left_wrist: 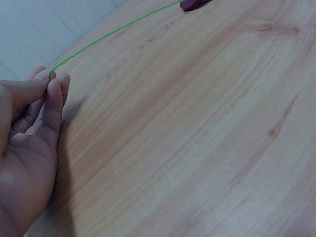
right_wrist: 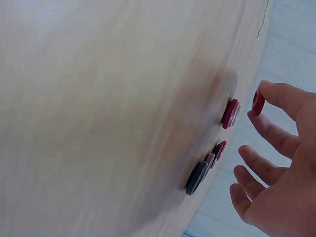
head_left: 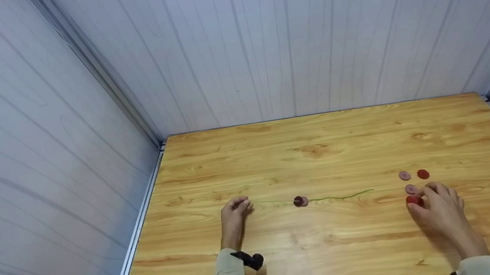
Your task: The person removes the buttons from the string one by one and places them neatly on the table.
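In the head view my left hand (head_left: 234,219) is at the left of the table. Its thumb and fingertips pinch the end of a thin green string (left_wrist: 116,31). The string runs right across the wood through a dark maroon button (head_left: 299,201) and a pink button (head_left: 304,201), which overlap. Its free end lies mid-table. My right hand (head_left: 441,210) pinches a red button (right_wrist: 258,102) between thumb and index finger, above the table, other fingers loosely spread. Close by lie a pink button (head_left: 410,189), another pink button (head_left: 404,175) and a red one (head_left: 423,174).
In the right wrist view a dark button (right_wrist: 196,177) and a red button (right_wrist: 229,114) lie on the tabletop near the right hand. The wooden table (head_left: 315,151) is bordered by pale panel walls (head_left: 231,42) at the back and sides.
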A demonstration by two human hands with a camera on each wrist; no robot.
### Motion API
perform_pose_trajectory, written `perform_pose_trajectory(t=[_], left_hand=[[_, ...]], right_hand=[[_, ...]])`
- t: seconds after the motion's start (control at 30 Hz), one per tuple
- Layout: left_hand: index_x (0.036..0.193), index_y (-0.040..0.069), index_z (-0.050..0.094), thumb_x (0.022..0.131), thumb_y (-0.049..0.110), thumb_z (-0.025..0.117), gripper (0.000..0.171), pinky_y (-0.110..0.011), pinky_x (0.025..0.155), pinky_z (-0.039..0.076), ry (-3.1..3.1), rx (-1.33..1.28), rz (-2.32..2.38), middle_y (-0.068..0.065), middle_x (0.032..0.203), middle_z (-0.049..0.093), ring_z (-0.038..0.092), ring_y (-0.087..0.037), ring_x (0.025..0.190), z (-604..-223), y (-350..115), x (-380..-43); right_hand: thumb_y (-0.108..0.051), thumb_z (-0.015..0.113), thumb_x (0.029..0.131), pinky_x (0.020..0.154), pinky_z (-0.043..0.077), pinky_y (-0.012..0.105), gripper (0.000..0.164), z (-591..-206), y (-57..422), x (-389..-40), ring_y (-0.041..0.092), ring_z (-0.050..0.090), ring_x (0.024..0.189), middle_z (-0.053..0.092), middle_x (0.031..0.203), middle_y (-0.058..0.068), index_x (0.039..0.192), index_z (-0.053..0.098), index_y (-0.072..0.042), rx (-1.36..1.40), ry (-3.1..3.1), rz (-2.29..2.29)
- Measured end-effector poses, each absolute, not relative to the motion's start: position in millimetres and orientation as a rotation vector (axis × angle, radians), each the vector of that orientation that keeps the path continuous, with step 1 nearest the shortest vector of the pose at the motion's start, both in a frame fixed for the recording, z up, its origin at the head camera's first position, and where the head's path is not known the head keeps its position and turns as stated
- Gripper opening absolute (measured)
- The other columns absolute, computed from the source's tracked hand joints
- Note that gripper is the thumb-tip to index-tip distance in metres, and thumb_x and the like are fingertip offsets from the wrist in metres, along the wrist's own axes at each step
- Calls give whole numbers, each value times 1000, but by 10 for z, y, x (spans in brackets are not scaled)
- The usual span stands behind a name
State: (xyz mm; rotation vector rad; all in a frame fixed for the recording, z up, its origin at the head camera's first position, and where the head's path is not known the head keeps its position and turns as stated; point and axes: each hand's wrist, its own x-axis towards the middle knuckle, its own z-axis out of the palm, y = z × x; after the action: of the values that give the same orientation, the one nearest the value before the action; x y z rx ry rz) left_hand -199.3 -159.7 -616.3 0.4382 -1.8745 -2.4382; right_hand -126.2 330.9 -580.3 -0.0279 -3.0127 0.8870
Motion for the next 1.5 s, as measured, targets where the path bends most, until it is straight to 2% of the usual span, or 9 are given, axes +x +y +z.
perform_pose_trajectory(t=[0.43,0.83,1.03,1.3,1.5], left_hand=[[112,-18,55,89,-5,61,27,-42,88,56,-1860,460,-2478,-20,99,63,66,-20,83,-6164,-1615,-2002],[106,-13,59,88,-3,63,21,-33,81,59,-1889,481,-2421,-13,93,64,66,-20,81,-6159,-1599,-1990],[110,-14,57,89,-3,62,24,-35,85,58,-1863,466,-2459,-17,100,62,66,-21,84,-6170,-1598,-2007],[111,-17,55,90,-4,61,26,-43,90,56,-1875,440,-2486,-19,100,62,66,-25,87,-6106,-1614,-1991],[107,-14,58,89,-4,62,21,-36,84,58,-1863,454,-2450,-12,93,62,66,-20,81,-6169,-1598,-2002]], right_hand=[[-44,64,89,95,16,72,50,-5790,3388,-1100,59,19,123,30,138,36,111,57,0,-71,-3029,885],[-48,62,89,94,13,73,52,-5785,3443,-1003,60,16,122,28,136,37,109,58,-1,-96,-3087,866],[-48,63,88,94,11,76,51,-5796,3445,-960,60,14,123,27,135,37,107,58,-1,-119,-3097,867],[-46,63,89,95,10,76,50,-5813,3450,-975,61,13,123,26,136,37,111,58,-1,-159,-3121,842],[-41,63,90,95,11,76,49,-5816,3449,-1001,62,13,123,26,136,38,116,55,-1,-168,-3140,803]])
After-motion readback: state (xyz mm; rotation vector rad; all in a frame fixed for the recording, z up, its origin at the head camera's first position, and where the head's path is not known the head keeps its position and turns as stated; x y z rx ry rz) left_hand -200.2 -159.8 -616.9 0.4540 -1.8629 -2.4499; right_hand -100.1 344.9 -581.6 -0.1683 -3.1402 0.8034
